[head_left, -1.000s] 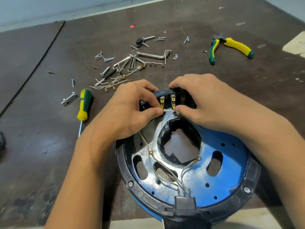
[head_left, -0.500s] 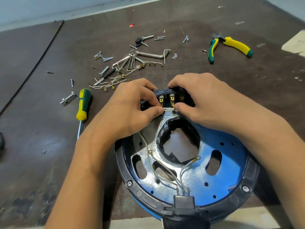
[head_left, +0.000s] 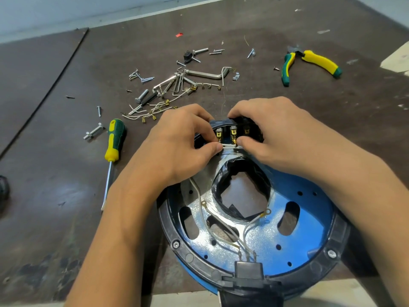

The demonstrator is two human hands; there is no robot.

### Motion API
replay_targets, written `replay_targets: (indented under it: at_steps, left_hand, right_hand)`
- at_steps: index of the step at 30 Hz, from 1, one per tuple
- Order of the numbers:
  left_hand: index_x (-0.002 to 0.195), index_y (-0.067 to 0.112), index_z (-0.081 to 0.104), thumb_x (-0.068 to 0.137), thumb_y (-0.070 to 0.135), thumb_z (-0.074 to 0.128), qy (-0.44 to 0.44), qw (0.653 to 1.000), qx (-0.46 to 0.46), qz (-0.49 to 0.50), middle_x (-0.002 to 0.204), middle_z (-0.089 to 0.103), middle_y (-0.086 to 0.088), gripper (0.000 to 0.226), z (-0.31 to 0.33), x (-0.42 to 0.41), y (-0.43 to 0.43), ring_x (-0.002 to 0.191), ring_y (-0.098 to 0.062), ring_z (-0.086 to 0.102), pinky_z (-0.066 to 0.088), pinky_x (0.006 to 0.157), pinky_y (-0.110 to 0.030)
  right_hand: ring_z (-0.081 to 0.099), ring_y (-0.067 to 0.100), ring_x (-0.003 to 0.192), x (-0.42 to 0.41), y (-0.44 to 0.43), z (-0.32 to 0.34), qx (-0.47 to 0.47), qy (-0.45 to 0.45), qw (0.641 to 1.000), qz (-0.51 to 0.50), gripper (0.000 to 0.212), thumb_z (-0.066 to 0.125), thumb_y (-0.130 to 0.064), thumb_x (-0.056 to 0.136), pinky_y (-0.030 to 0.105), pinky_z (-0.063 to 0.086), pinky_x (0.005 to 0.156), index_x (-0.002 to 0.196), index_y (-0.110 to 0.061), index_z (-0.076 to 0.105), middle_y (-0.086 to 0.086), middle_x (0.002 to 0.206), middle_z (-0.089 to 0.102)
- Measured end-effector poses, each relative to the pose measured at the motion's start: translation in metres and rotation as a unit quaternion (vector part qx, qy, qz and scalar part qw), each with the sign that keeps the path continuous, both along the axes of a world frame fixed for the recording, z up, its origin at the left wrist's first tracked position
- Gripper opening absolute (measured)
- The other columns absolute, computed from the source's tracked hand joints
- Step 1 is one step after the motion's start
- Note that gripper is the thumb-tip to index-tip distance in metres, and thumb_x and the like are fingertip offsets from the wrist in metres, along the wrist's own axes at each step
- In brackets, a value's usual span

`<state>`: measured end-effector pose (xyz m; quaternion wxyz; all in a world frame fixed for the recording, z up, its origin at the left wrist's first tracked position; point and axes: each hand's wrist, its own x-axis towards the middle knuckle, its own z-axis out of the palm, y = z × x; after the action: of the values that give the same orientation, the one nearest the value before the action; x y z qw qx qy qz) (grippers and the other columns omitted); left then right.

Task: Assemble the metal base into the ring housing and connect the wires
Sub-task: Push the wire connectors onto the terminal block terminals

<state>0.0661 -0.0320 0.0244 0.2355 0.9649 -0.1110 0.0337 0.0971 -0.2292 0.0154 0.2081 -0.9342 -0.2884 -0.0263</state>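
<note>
With left hand (head_left: 177, 147) and right hand (head_left: 287, 138), pinching opposite ends of white wire (head_left: 229, 146) under brass terminals (head_left: 232, 134) at far rim of ring housing (head_left: 338, 247), probably to seat its connectors; metal base (head_left: 309, 218) already nested inside.

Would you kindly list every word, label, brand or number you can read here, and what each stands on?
No text is readable anywhere.
The screwdriver: handle markings, if any, too blurred.
The pliers: plain yellow-green handles.
The ring housing and metal base: no label shows.
The left hand and right hand, pinching the white wire, hide part of the terminal block.
</note>
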Motion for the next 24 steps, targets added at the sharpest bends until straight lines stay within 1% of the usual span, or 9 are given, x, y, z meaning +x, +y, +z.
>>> replay_targets:
  at_steps: [3, 5, 8, 9, 12, 17, 21, 24]
  left_hand:
    - [0.078, 0.03, 0.077, 0.083, 0.038, 0.074, -0.001, 1.0, 0.005, -0.001, 0.111, 0.056, 0.016, 0.01, 0.0003, 0.0001, 0.0003, 0.106, -0.015, 0.057, 0.049, 0.089, -0.042]
    - [0.078, 0.028, 0.077, 0.083, 0.037, 0.074, 0.0, 1.0, 0.004, -0.008, 0.113, 0.058, 0.015, 0.01, 0.0, 0.0003, 0.0007, 0.104, -0.014, 0.057, 0.048, 0.088, -0.039]
    - [0.078, 0.027, 0.077, 0.083, 0.032, 0.075, 0.003, 1.0, -0.009, -0.021, 0.114, 0.059, 0.013, 0.008, 0.0008, -0.0001, 0.0022, 0.102, -0.01, 0.057, 0.043, 0.086, -0.025]
    - [0.077, 0.027, 0.077, 0.083, 0.031, 0.076, 0.007, 1.0, -0.016, -0.024, 0.114, 0.059, 0.012, 0.007, 0.0014, -0.0005, 0.0027, 0.102, -0.008, 0.056, 0.042, 0.085, -0.023]
    - [0.075, 0.028, 0.077, 0.082, 0.028, 0.077, 0.009, 0.999, -0.025, -0.034, 0.116, 0.058, 0.011, 0.007, 0.0029, -0.0014, 0.004, 0.103, -0.006, 0.056, 0.043, 0.089, -0.024]
    - [0.077, 0.026, 0.078, 0.081, 0.027, 0.078, 0.002, 0.999, -0.011, -0.045, 0.118, 0.056, 0.009, 0.004, 0.0044, -0.003, 0.0043, 0.101, -0.005, 0.056, 0.041, 0.088, -0.022]
    - [0.078, 0.024, 0.078, 0.081, 0.027, 0.079, 0.017, 0.998, -0.02, -0.062, 0.122, 0.053, 0.008, 0.004, 0.0052, -0.0053, 0.0061, 0.103, -0.001, 0.053, 0.044, 0.091, -0.026]
    - [0.078, 0.023, 0.077, 0.081, 0.027, 0.079, 0.021, 0.997, -0.035, -0.063, 0.123, 0.052, 0.006, 0.005, 0.0075, -0.0064, 0.0065, 0.105, -0.003, 0.053, 0.045, 0.095, -0.031]
  right_hand:
    - [0.059, 0.023, 0.102, 0.0009, -0.0004, 0.001, 0.007, 0.011, 1.0, 0.004, 0.033, 0.064, -0.029, 0.089, 0.044, 0.052, 0.081, 0.121, -0.032, 0.056, -0.006, 0.112, 0.063]
    - [0.059, 0.022, 0.103, 0.0009, -0.0004, 0.0012, 0.01, 0.016, 1.0, 0.006, 0.034, 0.065, -0.029, 0.089, 0.045, 0.053, 0.082, 0.122, -0.032, 0.056, -0.006, 0.112, 0.064]
    - [0.059, 0.02, 0.104, 0.0003, -0.0005, 0.0011, 0.01, 0.017, 1.0, 0.007, 0.036, 0.065, -0.031, 0.087, 0.044, 0.053, 0.082, 0.122, -0.032, 0.056, -0.007, 0.113, 0.064]
    - [0.059, 0.02, 0.104, 0.0006, -0.0008, 0.0013, 0.011, 0.017, 1.0, 0.008, 0.036, 0.065, -0.031, 0.087, 0.045, 0.053, 0.082, 0.122, -0.033, 0.056, -0.006, 0.113, 0.064]
    - [0.06, 0.02, 0.103, 0.0017, -0.0019, 0.0024, 0.021, 0.027, 0.999, 0.011, 0.036, 0.065, -0.03, 0.087, 0.047, 0.053, 0.085, 0.122, -0.032, 0.058, -0.006, 0.112, 0.065]
    - [0.061, 0.016, 0.105, 0.002, -0.0018, 0.0041, 0.039, 0.047, 0.998, 0.015, 0.036, 0.062, -0.03, 0.088, 0.046, 0.053, 0.087, 0.123, -0.032, 0.059, -0.009, 0.112, 0.067]
    - [0.061, 0.015, 0.109, 0.0023, -0.0025, 0.0033, 0.039, 0.05, 0.998, 0.01, 0.039, 0.061, -0.029, 0.088, 0.046, 0.053, 0.09, 0.126, -0.031, 0.058, -0.009, 0.117, 0.067]
    - [0.061, 0.016, 0.108, 0.0027, -0.0022, 0.0029, 0.041, 0.048, 0.998, 0.011, 0.038, 0.062, -0.027, 0.087, 0.046, 0.053, 0.09, 0.125, -0.032, 0.059, -0.008, 0.117, 0.067]
